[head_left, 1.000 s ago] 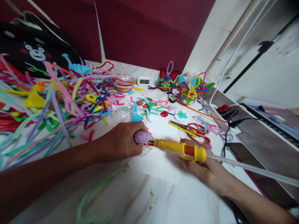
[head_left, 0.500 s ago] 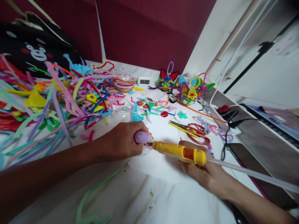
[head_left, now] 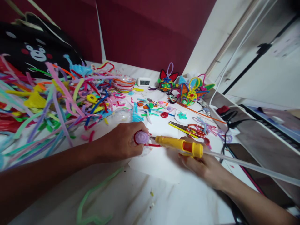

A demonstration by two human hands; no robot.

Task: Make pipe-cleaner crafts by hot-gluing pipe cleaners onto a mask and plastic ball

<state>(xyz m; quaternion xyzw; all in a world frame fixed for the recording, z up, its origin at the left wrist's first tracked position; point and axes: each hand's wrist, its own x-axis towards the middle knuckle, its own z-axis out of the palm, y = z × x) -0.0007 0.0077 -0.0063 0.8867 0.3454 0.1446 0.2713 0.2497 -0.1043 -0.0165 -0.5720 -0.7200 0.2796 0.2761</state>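
My left hand (head_left: 124,139) is closed around a clear plastic piece, mostly hidden by the fingers. A coiled purple pipe-cleaner spiral (head_left: 142,137), edged in red, faces up from it. My right hand (head_left: 199,162) grips a yellow hot glue gun (head_left: 179,145) with a long translucent glue stick (head_left: 253,167) out of its back. The gun's metal nozzle points left, close by the spiral's right side; I cannot tell if they touch. Below the nozzle a red pipe-cleaner strand (head_left: 152,145) sticks out to the right. White paper (head_left: 154,167) lies beneath both hands.
A heap of pipe cleaners (head_left: 58,103) spreads over the left side. Scissors (head_left: 193,128) lie behind my right hand. Decorated cat-eared balls (head_left: 166,82) and a small digital clock (head_left: 144,82) stand at the back. A phone (head_left: 255,168) and cables (head_left: 231,120) lie at right.
The glue gun has shifted slightly, its nozzle a little higher and farther right. More of the red strand shows below it. My left hand has stayed almost still.
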